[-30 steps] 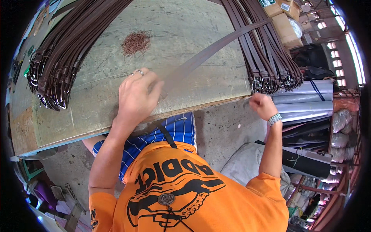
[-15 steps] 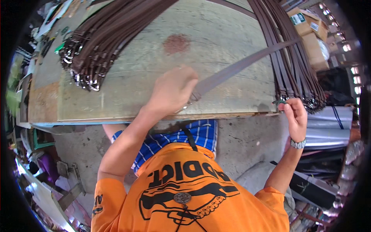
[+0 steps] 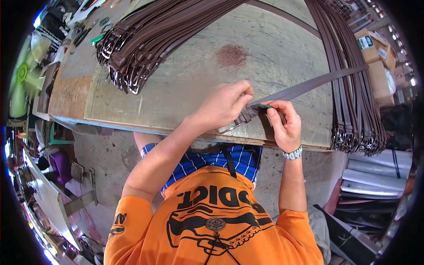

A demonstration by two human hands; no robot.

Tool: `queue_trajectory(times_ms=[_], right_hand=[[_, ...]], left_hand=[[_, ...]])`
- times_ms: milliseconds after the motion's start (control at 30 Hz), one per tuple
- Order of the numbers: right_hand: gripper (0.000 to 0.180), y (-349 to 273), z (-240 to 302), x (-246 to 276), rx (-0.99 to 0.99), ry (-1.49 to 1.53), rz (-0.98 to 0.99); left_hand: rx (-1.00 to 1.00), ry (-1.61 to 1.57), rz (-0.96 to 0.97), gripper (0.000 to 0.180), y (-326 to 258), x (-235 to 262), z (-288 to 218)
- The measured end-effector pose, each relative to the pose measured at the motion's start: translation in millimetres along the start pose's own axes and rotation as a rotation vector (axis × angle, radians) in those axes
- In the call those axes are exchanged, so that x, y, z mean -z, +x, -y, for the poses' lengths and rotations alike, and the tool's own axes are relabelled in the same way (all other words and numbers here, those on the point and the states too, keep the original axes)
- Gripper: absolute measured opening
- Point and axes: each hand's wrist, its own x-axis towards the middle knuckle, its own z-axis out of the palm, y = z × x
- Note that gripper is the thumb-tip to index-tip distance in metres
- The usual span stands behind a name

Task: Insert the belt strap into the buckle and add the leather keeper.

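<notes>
Both our grips close on one brown belt (image 3: 304, 88) at the counter's (image 3: 185, 84) near edge: our left hand (image 3: 223, 106) pinches its buckle end, our right hand (image 3: 282, 121) pinches the strap just beside it. Two belt piles lie there, one (image 3: 145, 39) far left, one (image 3: 353, 88) hanging over the right edge. Between them lies bare room, with one reddish stain (image 3: 232, 55).
</notes>
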Motion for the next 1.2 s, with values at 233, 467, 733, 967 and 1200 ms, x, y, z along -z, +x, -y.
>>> queue_trajectory(times_ms=[233, 467, 733, 967, 1200], right_hand=[[0.010, 0.6, -1.2, -6.6, 0.008, 0.001, -0.070], [0.010, 5.7, 5.5, -5.3, 0.081, -0.111, -0.053], [0.010, 2.5, 2.4, -6.0, 0.062, -0.068, -0.063], [0.012, 5.0, 4.2, -7.2, 0.132, -0.133, -0.053], [0.012, 6.0, 1.8, -7.3, 0.132, -0.124, -0.045]], left_hand=[[0.011, 0.010, 0.006, 0.014, -0.1, 3.0, 3.3], [0.031, 0.000, 0.021, 0.015, 1.7, 4.3, -2.4], [0.023, -0.026, 0.014, 0.014, 1.1, 1.5, -0.8], [-0.007, 0.001, -0.003, 0.014, 1.9, 0.8, 3.3], [-0.013, -0.015, -0.015, 0.013, 2.6, 0.6, 4.0]])
